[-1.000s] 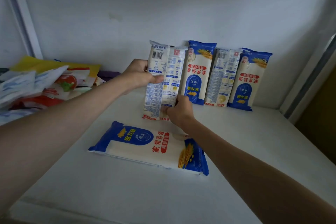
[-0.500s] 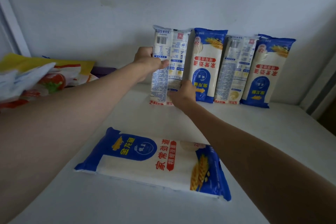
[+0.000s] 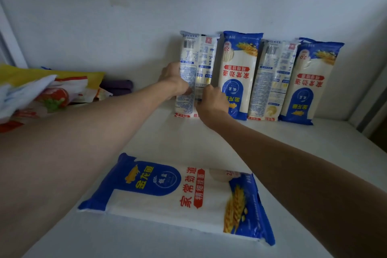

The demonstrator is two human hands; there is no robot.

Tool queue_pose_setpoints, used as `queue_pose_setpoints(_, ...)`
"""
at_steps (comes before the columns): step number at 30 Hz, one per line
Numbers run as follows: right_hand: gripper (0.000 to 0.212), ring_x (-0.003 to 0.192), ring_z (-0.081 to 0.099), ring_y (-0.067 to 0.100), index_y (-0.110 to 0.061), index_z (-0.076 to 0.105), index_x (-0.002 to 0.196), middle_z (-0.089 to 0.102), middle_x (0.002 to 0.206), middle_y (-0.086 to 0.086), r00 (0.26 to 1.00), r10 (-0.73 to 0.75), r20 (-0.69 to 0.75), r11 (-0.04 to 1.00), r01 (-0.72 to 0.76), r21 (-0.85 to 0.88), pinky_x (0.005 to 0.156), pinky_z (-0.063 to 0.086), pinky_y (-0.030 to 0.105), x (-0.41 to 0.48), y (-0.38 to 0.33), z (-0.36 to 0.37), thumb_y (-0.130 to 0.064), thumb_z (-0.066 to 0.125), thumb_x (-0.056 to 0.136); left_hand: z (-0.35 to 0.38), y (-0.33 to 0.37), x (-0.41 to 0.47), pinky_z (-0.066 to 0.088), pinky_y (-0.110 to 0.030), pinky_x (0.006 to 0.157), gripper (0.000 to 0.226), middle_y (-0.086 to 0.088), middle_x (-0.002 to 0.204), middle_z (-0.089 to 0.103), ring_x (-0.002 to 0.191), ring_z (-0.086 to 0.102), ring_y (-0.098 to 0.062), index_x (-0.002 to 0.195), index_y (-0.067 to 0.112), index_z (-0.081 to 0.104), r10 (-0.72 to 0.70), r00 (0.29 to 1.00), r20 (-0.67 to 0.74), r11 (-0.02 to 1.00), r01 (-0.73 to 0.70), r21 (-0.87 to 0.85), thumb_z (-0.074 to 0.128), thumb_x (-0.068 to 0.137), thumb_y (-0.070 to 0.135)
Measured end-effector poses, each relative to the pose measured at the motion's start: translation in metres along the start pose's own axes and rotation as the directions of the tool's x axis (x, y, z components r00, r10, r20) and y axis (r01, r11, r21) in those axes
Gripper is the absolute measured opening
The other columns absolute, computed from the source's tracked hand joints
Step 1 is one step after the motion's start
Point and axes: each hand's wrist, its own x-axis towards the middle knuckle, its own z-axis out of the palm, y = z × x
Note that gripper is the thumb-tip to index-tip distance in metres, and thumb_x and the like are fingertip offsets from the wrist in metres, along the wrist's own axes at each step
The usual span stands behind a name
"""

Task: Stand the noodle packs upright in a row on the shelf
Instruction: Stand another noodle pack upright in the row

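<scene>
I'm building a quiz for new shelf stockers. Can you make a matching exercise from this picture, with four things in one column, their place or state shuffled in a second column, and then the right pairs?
Things
1. Leftmost standing noodle pack
2. Rightmost standing noodle pack
3. Noodle pack nearest the camera
4. Pile of bags

Place or state
A. Lies flat on the shelf, blue front up
B. Upright, blue front out, no hand on it
C. Heaped at the shelf's left side
D. Upright, barcode side out, held by the left hand and right hand

Pairs: 1-D, 2-B, 3-A, 4-C
</scene>
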Motion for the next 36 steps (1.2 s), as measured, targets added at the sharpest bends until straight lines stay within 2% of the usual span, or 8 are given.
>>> queue_pose_setpoints(4,0.034,0.104,0.061,0.03,-0.007,0.055,0.118,0.059,0.107,0.011,0.997,0.076,0.024,0.997,-0.076,-0.006,0.072,0.049,0.036,0.002,0.02,-0.009,-0.02,0.064,0.089,0.01,-0.003,0.002,0.053,-0.028,0.081,0.056,0.003,0.106,0.068,0.093,0.064,-0.019,0.109,0.024,0.063,0.011,0.998,-0.055,1.0,-0.012,-0.025,0.085,0.061,0.007)
queue_pose_setpoints(7,0.039,0.111,0.058,0.03,-0.008,0.051,0.123,0.058,0.119,0.012,0.99,0.103,0.099,0.978,-0.082,-0.194,0.079,0.048,0.035,-0.001,0.045,-0.007,-0.02,0.064,0.089,0.015,-0.008,0.003,0.054,-0.03,0.084,0.055,0.007,0.104,0.065,0.094,0.063,-0.016,0.108,0.024,0.06,-0.01,0.993,-0.12,0.996,-0.001,-0.094,0.087,0.062,0.008)
queue_pose_setpoints(15,0.036,0.11,0.055,0.034,-0.008,0.058,0.114,0.06,0.118,0.016,0.989,0.142,0.051,0.982,-0.134,-0.13,0.091,0.044,0.04,0.006,0.064,0.015,-0.03,0.063,0.086,0.028,-0.009,0.009,0.053,-0.026,0.08,0.052,0.014,0.094,0.063,0.089,0.064,-0.011,0.106,0.026,0.062,0.004,0.984,-0.178,0.985,-0.035,-0.168,0.086,0.064,0.008)
queue_pose_setpoints(21,0.038,0.114,0.052,0.035,-0.006,0.055,0.119,0.056,0.121,0.017,0.987,0.135,0.083,0.985,-0.125,-0.116,0.096,0.041,0.041,0.004,0.065,0.012,-0.026,0.061,0.087,0.028,-0.013,0.018,0.049,-0.029,0.096,0.059,0.005,0.12,0.066,0.106,0.062,-0.014,0.122,0.022,0.058,0.037,0.998,-0.045,0.996,-0.04,-0.083,0.085,0.071,0.015)
queue_pose_setpoints(28,0.028,0.102,0.056,0.03,-0.006,0.052,0.11,0.056,0.111,0.013,0.97,0.055,0.236,0.998,-0.048,-0.036,0.081,0.051,0.037,-0.018,0.055,-0.02,-0.017,0.06,0.086,-0.005,-0.013,-0.009,0.042,-0.03,0.102,0.07,-0.01,0.137,0.055,0.124,0.053,-0.026,0.136,0.009,0.05,-0.11,0.993,0.034,0.982,0.103,0.16,0.081,0.075,0.025)
queue_pose_setpoints(31,0.017,0.084,0.051,0.025,-0.007,0.046,0.094,0.053,0.099,0.013,0.937,-0.014,0.349,0.999,0.028,-0.034,0.066,0.045,0.032,-0.032,0.04,-0.039,-0.016,0.058,0.086,-0.031,-0.01,-0.036,0.049,-0.028,0.092,0.052,-0.014,0.12,0.065,0.105,0.063,-0.025,0.125,0.008,0.059,-0.151,0.982,0.115,0.975,0.128,0.181,0.079,0.077,0.016)
queue_pose_setpoints(33,0.014,0.082,0.049,0.024,-0.006,0.052,0.092,0.056,0.089,0.012,0.903,-0.055,0.427,0.995,0.084,-0.05,0.069,0.04,0.031,-0.046,0.029,-0.053,-0.018,0.058,0.086,-0.048,-0.009,-0.06,0.05,-0.027,0.078,0.04,-0.015,0.107,0.069,0.089,0.063,-0.023,0.116,0.011,0.063,-0.179,0.971,0.158,0.968,0.145,0.204,0.077,0.079,0.014)
queue_pose_setpoints(36,0.028,0.082,0.052,0.023,-0.002,0.063,0.104,0.057,0.089,0.009,0.856,-0.113,0.505,0.987,0.156,-0.045,0.071,0.039,0.029,-0.071,0.017,-0.07,-0.023,0.062,0.086,-0.069,-0.005,-0.097,0.054,-0.034,0.085,0.043,-0.014,0.115,0.065,0.102,0.063,-0.023,0.122,0.007,0.059,-0.247,0.94,0.237,0.95,0.186,0.251,0.074,0.082,0.014)
